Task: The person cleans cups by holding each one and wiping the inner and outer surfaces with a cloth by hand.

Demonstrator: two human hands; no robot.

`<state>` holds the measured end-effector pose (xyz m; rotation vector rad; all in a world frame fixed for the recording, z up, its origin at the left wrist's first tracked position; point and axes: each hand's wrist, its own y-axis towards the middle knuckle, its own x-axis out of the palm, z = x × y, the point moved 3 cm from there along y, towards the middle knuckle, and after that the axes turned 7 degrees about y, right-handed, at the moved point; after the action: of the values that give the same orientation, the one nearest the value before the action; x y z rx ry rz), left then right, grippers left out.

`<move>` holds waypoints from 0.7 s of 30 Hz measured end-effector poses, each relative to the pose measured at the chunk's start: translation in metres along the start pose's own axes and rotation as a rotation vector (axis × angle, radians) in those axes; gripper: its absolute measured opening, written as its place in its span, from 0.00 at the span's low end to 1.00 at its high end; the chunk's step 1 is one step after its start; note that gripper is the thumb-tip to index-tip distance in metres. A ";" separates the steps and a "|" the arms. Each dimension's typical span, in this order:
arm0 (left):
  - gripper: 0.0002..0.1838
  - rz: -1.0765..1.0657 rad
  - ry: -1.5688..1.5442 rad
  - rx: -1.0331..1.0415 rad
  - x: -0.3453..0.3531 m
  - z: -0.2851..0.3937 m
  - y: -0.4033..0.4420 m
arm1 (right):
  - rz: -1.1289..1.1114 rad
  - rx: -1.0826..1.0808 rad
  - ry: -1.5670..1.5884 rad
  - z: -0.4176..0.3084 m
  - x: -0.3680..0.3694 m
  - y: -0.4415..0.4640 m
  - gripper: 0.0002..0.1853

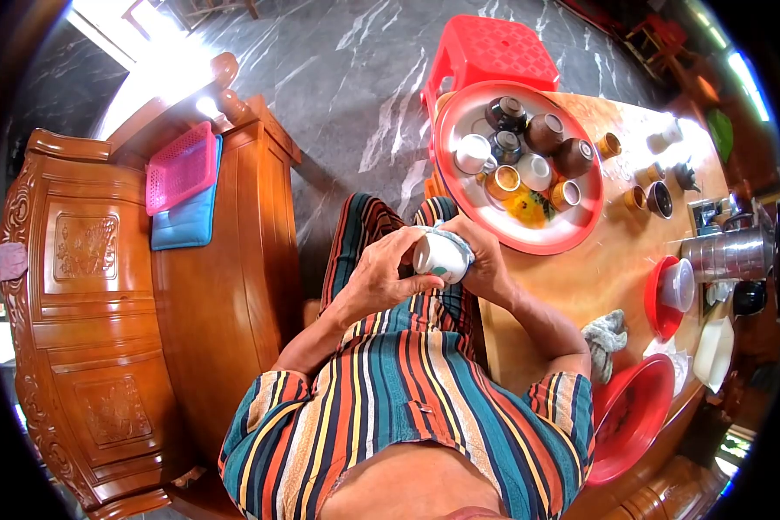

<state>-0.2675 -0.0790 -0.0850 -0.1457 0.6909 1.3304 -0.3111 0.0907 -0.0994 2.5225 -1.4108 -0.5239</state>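
A white cup (440, 259) with a green mark is held over my lap, tilted on its side. My left hand (381, 275) is closed round its left side, thumb along the bottom. My right hand (484, 257) grips a light grey-blue cloth (465, 243) that wraps the cup's right side. To the right of my hands, a round red-rimmed tray (570, 241) holds several dark, brown, white and yellow-brown cups, many upside down.
The tray lies on a wooden table (542, 295). Farther right stand small cups, a metal pot (728, 254), a red basin (637, 420) and a crumpled grey cloth (605, 340). Behind the tray is a red stool (503, 52). A wooden bench (208, 329) with a pink basket (180, 169) is left.
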 end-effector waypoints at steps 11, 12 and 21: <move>0.34 0.059 0.126 0.034 -0.004 -0.005 0.002 | -0.054 0.176 0.089 0.012 0.001 0.000 0.14; 0.34 0.060 0.123 0.033 -0.005 -0.003 0.002 | 0.020 0.052 -0.042 0.004 -0.002 0.002 0.14; 0.27 -0.070 -0.601 -0.265 0.027 -0.031 -0.005 | 0.047 -0.441 -0.807 -0.012 0.001 -0.007 0.23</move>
<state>-0.2730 -0.0721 -0.1260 0.0207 0.0015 1.3035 -0.3007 0.0936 -0.0909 1.9717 -1.3357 -1.7564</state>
